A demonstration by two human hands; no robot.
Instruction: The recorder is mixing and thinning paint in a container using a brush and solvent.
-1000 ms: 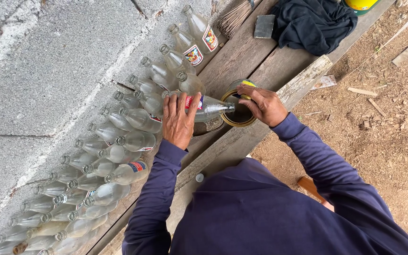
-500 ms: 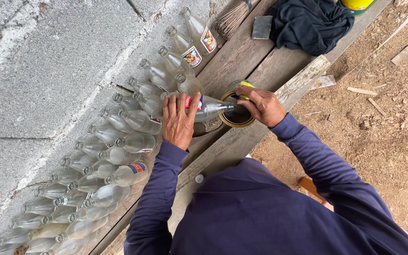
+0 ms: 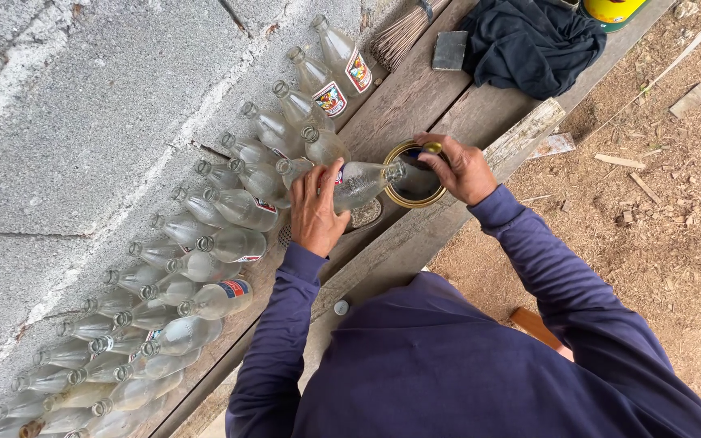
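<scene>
My left hand wraps its fingers round a clear glass bottle, tipped with its neck over the round brass-rimmed tin; my right hand pinches that tin's far rim.

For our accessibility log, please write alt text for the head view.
The left hand tips a clear glass bottle with its neck over a round tin that the right hand steadies on a wooden bench. Rows of empty bottles stand along a grey block wall.
</scene>
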